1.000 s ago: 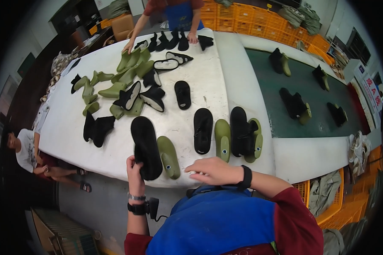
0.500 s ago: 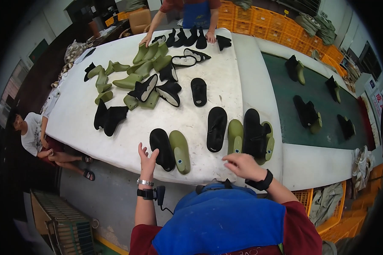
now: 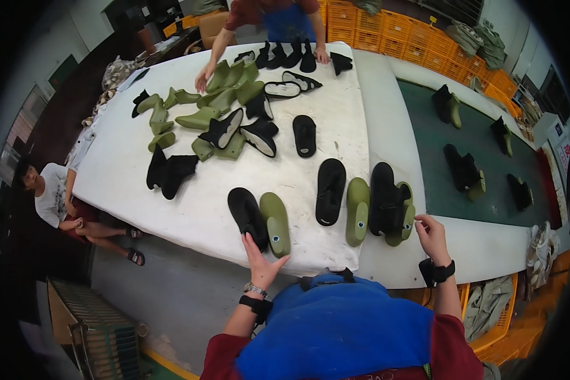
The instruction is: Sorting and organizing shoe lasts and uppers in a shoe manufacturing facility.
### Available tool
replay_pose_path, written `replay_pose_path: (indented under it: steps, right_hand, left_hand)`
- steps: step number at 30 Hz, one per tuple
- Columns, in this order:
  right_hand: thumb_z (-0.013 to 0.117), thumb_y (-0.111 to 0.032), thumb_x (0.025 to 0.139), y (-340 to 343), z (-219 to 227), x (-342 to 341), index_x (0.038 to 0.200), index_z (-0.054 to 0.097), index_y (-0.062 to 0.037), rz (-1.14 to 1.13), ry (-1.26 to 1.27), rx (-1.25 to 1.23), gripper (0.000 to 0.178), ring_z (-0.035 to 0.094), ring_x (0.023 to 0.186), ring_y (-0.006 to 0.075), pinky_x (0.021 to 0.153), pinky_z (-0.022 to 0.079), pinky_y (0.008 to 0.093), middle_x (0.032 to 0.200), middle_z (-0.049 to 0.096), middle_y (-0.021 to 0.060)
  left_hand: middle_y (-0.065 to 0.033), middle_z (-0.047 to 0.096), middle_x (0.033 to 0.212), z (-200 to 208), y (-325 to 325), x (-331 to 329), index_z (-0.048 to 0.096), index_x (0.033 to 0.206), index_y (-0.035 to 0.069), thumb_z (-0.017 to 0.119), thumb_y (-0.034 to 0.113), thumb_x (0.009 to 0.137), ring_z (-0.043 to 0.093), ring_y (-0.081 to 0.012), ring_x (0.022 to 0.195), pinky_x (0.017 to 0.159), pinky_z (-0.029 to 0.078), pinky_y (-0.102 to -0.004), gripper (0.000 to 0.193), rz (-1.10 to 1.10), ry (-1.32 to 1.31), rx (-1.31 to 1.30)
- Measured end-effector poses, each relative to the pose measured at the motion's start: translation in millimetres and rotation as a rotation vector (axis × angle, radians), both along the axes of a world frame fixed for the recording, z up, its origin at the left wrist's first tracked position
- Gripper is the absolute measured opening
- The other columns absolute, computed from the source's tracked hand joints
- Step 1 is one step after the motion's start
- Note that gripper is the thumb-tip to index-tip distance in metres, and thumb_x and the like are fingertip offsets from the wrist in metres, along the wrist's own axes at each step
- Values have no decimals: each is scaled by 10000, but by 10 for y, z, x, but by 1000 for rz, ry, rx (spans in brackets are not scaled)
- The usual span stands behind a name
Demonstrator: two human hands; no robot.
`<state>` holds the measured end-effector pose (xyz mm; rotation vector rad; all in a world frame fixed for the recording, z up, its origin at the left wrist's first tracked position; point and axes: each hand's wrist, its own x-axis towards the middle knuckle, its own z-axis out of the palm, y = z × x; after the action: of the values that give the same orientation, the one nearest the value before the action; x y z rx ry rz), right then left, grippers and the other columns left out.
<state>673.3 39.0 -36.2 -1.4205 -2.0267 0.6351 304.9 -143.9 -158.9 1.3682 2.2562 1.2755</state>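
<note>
The left hand (image 3: 264, 261) has its fingers spread at the near end of a black shoe (image 3: 244, 211) and the green last (image 3: 275, 218) beside it, gripping neither. The right hand (image 3: 432, 235) has bent fingers close to the rightmost last (image 3: 408, 218) of the front row; whether they touch or pinch it, I cannot tell. For good handling, I judge, a light push at the near end is enough, keeping each last beside its shoe and inside the counter (image 3: 323, 248) edge. The front row counts three black shoes and three lasts. One single shoe (image 3: 304, 135) lies behind. The green belt (image 3: 424, 130) carries four boots (image 3: 441, 97), each with a last; the far lasts (image 3: 197, 119) overlap too much to count.
</note>
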Motion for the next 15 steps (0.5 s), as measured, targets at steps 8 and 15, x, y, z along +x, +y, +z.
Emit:
replay_pose_path:
  steps: [8, 15]
  right_hand:
    - [562, -85, 809, -30, -278, 27, 890, 603, 11, -10, 51, -52, 131, 528, 519, 145, 519, 425, 257, 629, 586, 102]
    - [555, -91, 819, 0, -359, -1, 882, 596, 16, -17, 22, -92, 131, 520, 518, 146, 523, 421, 260, 622, 580, 104]
  left_hand:
    - [-275, 121, 1388, -59, 78, -16, 32, 1354, -60, 807, 287, 566, 149, -375, 1300, 1070, 160, -401, 1159, 76, -78, 5]
    - [-237, 129, 1408, -68, 98, -26, 28, 1366, -40, 810, 252, 560, 166, -328, 1310, 1066, 180, -364, 1161, 82, -39, 9]
